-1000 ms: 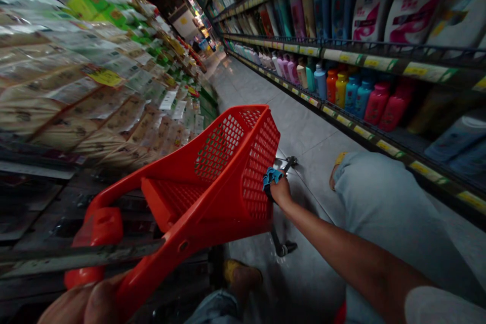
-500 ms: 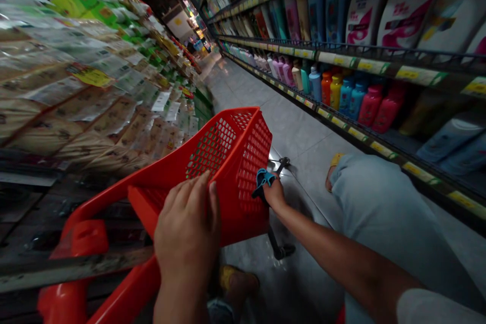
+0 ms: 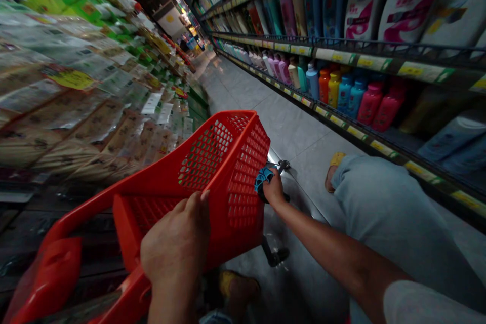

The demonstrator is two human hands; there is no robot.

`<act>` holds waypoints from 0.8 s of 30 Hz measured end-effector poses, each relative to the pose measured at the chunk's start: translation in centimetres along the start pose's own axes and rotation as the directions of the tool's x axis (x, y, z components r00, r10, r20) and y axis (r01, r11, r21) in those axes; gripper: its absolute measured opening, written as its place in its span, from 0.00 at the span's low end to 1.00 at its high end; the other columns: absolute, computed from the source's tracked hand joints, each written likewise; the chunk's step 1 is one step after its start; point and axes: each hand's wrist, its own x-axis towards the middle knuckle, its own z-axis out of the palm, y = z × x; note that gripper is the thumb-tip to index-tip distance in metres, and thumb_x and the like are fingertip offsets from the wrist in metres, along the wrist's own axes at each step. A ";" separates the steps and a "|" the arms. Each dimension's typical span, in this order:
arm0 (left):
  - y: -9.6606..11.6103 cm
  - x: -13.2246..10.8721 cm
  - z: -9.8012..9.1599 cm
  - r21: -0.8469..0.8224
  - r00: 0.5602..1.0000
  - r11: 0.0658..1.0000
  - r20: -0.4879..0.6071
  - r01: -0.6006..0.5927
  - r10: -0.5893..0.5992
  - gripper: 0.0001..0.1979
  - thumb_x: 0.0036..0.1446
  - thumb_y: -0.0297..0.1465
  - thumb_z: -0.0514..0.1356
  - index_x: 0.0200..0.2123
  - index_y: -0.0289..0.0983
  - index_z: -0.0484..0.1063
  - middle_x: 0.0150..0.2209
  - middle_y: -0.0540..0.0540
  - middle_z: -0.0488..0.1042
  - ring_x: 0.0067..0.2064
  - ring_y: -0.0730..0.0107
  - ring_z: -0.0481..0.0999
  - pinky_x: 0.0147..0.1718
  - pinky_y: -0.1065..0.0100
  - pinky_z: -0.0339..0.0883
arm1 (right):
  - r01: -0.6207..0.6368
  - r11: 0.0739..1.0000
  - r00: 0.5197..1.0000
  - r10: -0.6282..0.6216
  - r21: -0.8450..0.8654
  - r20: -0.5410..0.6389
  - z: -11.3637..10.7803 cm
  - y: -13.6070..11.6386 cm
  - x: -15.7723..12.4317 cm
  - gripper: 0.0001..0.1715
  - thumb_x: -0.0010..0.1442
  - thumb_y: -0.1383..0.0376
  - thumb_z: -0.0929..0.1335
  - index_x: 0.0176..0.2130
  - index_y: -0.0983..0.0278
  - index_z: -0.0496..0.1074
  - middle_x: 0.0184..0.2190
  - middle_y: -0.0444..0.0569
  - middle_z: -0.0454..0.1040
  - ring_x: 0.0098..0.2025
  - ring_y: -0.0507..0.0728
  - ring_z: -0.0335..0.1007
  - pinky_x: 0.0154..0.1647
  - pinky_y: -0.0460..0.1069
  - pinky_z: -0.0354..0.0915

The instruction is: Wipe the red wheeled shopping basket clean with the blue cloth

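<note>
A red plastic shopping cart (image 3: pixel 216 212) with perforated sides fills the middle of the view. My left hand (image 3: pixel 176 243) is closed over its near side rim, fingers hooked inside. Bunched in my right hand (image 3: pixel 274 190) is a blue cloth (image 3: pixel 264 177), crumpled against the outer perforated side of the basket near its far end. Part of the cloth looks dark. That hand's fingers are partly hidden by the cloth and the wrist. Beneath the basket, a black caster wheel (image 3: pixel 279 257) shows on the floor.
Shelves (image 3: pixel 341 55) of shampoo and colourful bottles run along the right. Stacked packaged goods (image 3: pixel 98 86) line the left, close to the cart. Grey tiled floor (image 3: pixel 243 78) stretches between them. My bent knee (image 3: pixel 387 212) and yellow shoes (image 3: pixel 336 162) are low at the right and below.
The cart and my left hand appear slightly farther left in view, and its fingers are curled tighter on the rim. My right hand's cloth is bunched differently, still at the basket's side.
</note>
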 end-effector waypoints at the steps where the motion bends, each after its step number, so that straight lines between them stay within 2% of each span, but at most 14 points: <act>1: -0.2 -0.2 0.2 0.005 1.000 1.000 -0.003 0.005 -0.005 0.26 0.72 0.43 0.40 0.50 0.45 0.77 0.45 0.45 0.83 0.37 0.56 0.82 0.25 0.64 0.54 | 0.017 1.000 1.000 -0.017 0.008 -0.013 0.1 -0.7 -0.2 0.18 0.50 0.72 0.63 0.42 0.60 0.66 0.37 0.46 0.72 0.43 0.57 0.69 0.53 0.54 0.66; 3: -0.8 -0.5 0.7 0.005 1.000 1.000 -0.020 0.017 -0.017 0.25 0.71 0.45 0.43 0.55 0.47 0.76 0.49 0.47 0.83 0.39 0.56 0.83 0.26 0.64 0.57 | 0.130 0.991 0.991 -0.128 0.037 -0.036 0.6 -3.1 0.3 0.18 0.53 0.71 0.63 0.45 0.60 0.67 0.42 0.48 0.73 0.47 0.58 0.69 0.56 0.54 0.65; 5: -1.5 -0.9 1.2 -0.003 0.999 1.000 -0.046 0.018 -0.018 0.24 0.71 0.46 0.46 0.57 0.47 0.75 0.50 0.47 0.82 0.40 0.57 0.83 0.28 0.64 0.59 | 0.305 0.951 0.952 -0.303 0.051 -0.046 0.7 -5.5 1.6 0.17 0.57 0.69 0.63 0.47 0.59 0.67 0.46 0.49 0.72 0.52 0.58 0.68 0.59 0.55 0.63; 7: -2.3 -1.2 1.9 -0.013 0.997 1.000 -0.072 0.012 -0.013 0.23 0.70 0.46 0.47 0.57 0.47 0.76 0.49 0.47 0.83 0.40 0.57 0.83 0.28 0.64 0.60 | 0.411 0.911 0.911 -0.410 0.029 -0.043 0.2 -6.1 2.7 0.15 0.58 0.68 0.64 0.46 0.58 0.68 0.46 0.49 0.72 0.52 0.58 0.68 0.60 0.55 0.62; 9: -3.1 -1.4 2.7 -0.025 0.993 1.000 -0.115 -0.008 0.005 0.22 0.70 0.45 0.48 0.55 0.47 0.77 0.47 0.46 0.83 0.39 0.58 0.83 0.27 0.64 0.61 | 0.353 0.936 0.933 -0.353 -0.008 -0.077 -0.8 -4.8 3.2 0.15 0.55 0.68 0.64 0.44 0.58 0.67 0.43 0.49 0.71 0.49 0.59 0.68 0.58 0.56 0.63; 11: -3.7 -1.6 3.4 -0.032 0.982 0.999 -0.186 -0.043 0.036 0.23 0.71 0.45 0.47 0.54 0.46 0.78 0.45 0.46 0.84 0.38 0.58 0.83 0.27 0.64 0.60 | 0.205 0.978 0.967 -0.206 -0.023 -0.150 -1.6 -2.7 3.2 0.14 0.51 0.69 0.63 0.41 0.59 0.65 0.38 0.48 0.70 0.43 0.59 0.67 0.54 0.56 0.65; 13: -4.1 -1.8 3.9 -0.028 0.967 0.997 -0.243 -0.079 0.070 0.24 0.71 0.45 0.46 0.52 0.46 0.79 0.42 0.46 0.84 0.38 0.59 0.83 0.27 0.64 0.60 | 0.098 0.995 0.972 -0.101 -0.023 -0.214 -2.1 -1.5 3.4 0.15 0.50 0.69 0.63 0.40 0.59 0.63 0.35 0.46 0.68 0.40 0.58 0.66 0.51 0.56 0.65; 14: -4.2 -2.0 4.0 -0.022 0.963 0.996 -0.258 -0.089 0.081 0.25 0.71 0.45 0.45 0.52 0.46 0.79 0.41 0.46 0.84 0.37 0.59 0.83 0.26 0.64 0.59 | 0.092 0.995 0.969 -0.095 -0.022 -0.229 -2.1 -1.6 3.7 0.15 0.50 0.69 0.62 0.41 0.59 0.63 0.35 0.46 0.67 0.41 0.58 0.66 0.51 0.56 0.65; 16: -4.3 -2.2 4.3 -0.009 0.960 0.996 -0.268 -0.088 0.082 0.26 0.71 0.46 0.44 0.52 0.47 0.79 0.41 0.46 0.85 0.36 0.60 0.82 0.25 0.64 0.58 | 0.172 0.985 0.958 -0.169 -0.005 -0.230 -1.9 -3.0 4.8 0.15 0.53 0.68 0.63 0.43 0.59 0.63 0.39 0.48 0.68 0.44 0.58 0.66 0.53 0.56 0.64; 19: -4.3 -2.5 4.4 0.003 0.963 0.997 -0.260 -0.079 0.077 0.25 0.71 0.46 0.44 0.53 0.48 0.79 0.43 0.48 0.85 0.35 0.62 0.82 0.25 0.64 0.58 | 0.356 0.934 0.914 -0.342 0.028 -0.217 -2.0 -5.3 7.2 0.13 0.57 0.66 0.64 0.45 0.59 0.64 0.43 0.50 0.69 0.48 0.58 0.66 0.56 0.56 0.63; 20: -4.2 -2.5 4.5 0.007 0.963 0.997 -0.258 -0.080 0.079 0.25 0.71 0.46 0.44 0.53 0.48 0.79 0.43 0.48 0.84 0.35 0.62 0.82 0.25 0.64 0.58 | 0.358 0.933 0.912 -0.343 0.030 -0.224 -2.2 -5.4 7.7 0.13 0.57 0.66 0.64 0.44 0.59 0.64 0.44 0.50 0.69 0.48 0.58 0.66 0.57 0.56 0.63; 22: -4.1 -2.7 4.5 0.004 0.960 0.996 -0.269 -0.084 0.082 0.25 0.72 0.45 0.44 0.53 0.48 0.79 0.44 0.47 0.84 0.35 0.62 0.82 0.26 0.64 0.59 | 0.232 0.973 0.940 -0.217 0.024 -0.264 -2.7 -4.3 7.7 0.14 0.55 0.67 0.63 0.43 0.59 0.63 0.43 0.51 0.68 0.50 0.59 0.66 0.60 0.58 0.61; 24: -4.0 -2.7 4.4 -0.005 0.955 0.997 -0.287 -0.081 0.076 0.25 0.72 0.45 0.43 0.52 0.48 0.80 0.43 0.47 0.84 0.36 0.61 0.82 0.27 0.64 0.59 | 0.063 0.997 0.956 -0.051 0.033 -0.288 -2.9 -1.9 5.7 0.15 0.53 0.68 0.62 0.42 0.59 0.62 0.41 0.50 0.69 0.49 0.59 0.67 0.59 0.59 0.61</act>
